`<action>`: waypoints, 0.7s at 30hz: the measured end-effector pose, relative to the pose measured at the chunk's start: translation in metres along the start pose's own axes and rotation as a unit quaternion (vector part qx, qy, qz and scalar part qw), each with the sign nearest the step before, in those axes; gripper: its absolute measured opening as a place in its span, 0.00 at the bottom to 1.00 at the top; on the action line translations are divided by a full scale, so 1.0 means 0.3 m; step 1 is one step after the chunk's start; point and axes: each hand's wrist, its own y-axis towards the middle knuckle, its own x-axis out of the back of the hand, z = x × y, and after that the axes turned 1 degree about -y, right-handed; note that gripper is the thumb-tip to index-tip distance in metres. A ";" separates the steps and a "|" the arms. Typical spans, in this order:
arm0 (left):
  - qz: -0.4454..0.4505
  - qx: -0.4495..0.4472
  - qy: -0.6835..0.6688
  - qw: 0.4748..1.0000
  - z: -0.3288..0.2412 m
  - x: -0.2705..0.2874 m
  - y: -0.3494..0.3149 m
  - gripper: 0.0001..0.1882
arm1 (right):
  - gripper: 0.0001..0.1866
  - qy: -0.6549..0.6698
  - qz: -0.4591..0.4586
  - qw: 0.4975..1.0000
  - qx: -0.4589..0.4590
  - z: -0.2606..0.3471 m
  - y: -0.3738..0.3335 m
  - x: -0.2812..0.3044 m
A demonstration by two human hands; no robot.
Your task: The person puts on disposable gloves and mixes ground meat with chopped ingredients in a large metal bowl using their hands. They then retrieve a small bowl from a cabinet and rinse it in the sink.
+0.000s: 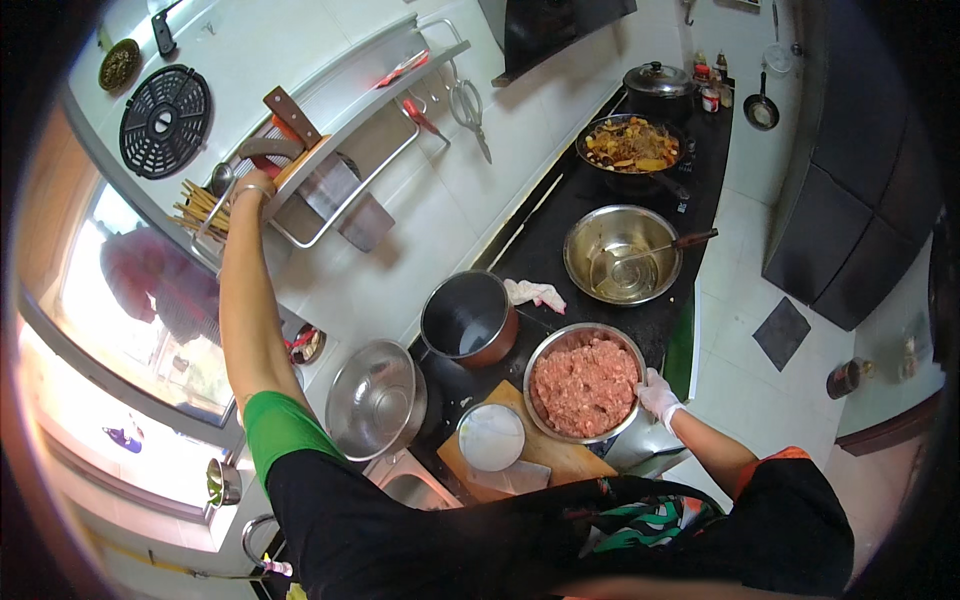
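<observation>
My left hand [253, 187] is raised to the wall rack, beside the wooden chopsticks [200, 208] and a metal ladle [222, 178]. Its fingers look curled in, and whatever they hold is hidden. My right hand [658, 398], in a thin white glove, grips the right rim of a steel bowl [534, 402]. Pink minced meat [585, 385] fills that bowl, which rests partly over a wooden cutting board [590, 462]. On the same board, left of the bowl, are a round white lid-like disc [491, 437] and a cleaver-like flat blade [515, 478].
Behind the meat stand a dark pot [468, 318], a steel basin [600, 290] with a wooden-handled spatula [690, 240], and a pan of cooked food [632, 147]. A steel colander [376, 400] sits left by the sink [415, 490]. Knives and scissors [467, 107] hang along the rack.
</observation>
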 end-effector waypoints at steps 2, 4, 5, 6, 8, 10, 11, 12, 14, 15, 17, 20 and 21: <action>-0.004 0.035 0.009 0.999 0.129 -0.088 0.108 0.19 | 0.15 -0.028 -0.028 0.995 0.090 -0.134 0.082 -0.082; -0.001 0.069 -0.053 0.996 0.035 -0.053 0.060 0.19 | 0.14 -0.006 -0.023 0.999 0.049 -0.130 0.084 -0.061; 0.003 0.088 -0.085 0.993 -0.001 -0.039 0.025 0.19 | 0.14 0.004 -0.019 0.999 0.029 -0.127 0.076 -0.052; -0.014 0.093 -0.090 0.992 -0.016 -0.037 0.014 0.19 | 0.14 0.026 -0.043 0.996 0.076 -0.125 0.086 -0.062; -0.049 0.098 -0.103 0.989 -0.059 -0.046 0.017 0.19 | 0.15 0.025 -0.028 0.999 0.027 -0.141 0.080 -0.035; 0.000 0.089 -0.054 0.995 0.194 -0.182 0.227 0.20 | 0.15 0.031 0.015 0.999 0.016 -0.065 0.063 -0.058; 0.026 0.081 -0.024 0.996 0.299 -0.203 0.292 0.21 | 0.15 0.040 0.033 0.998 0.019 -0.050 0.061 -0.084; 0.025 -0.013 -0.064 0.998 0.234 -0.231 0.303 0.20 | 0.15 0.046 0.014 0.999 0.003 -0.081 0.062 -0.064; 0.019 0.002 -0.081 0.997 0.164 -0.229 0.317 0.18 | 0.15 0.022 -0.010 1.000 0.000 -0.172 0.127 -0.085; 0.006 0.044 -0.068 0.997 0.053 -0.186 0.260 0.18 | 0.15 0.009 -0.023 1.000 -0.019 -0.201 0.142 -0.064; 0.021 0.094 -0.091 0.991 0.069 -0.156 0.149 0.18 | 0.14 0.001 0.005 0.999 -0.043 -0.108 0.084 -0.051; -0.005 0.052 -0.058 0.997 0.140 -0.127 0.163 0.16 | 0.14 -0.019 -0.025 0.999 0.023 -0.128 0.100 -0.074; -0.012 0.037 -0.049 0.998 0.153 -0.135 0.192 0.15 | 0.14 -0.019 -0.028 0.999 0.030 -0.133 0.106 -0.073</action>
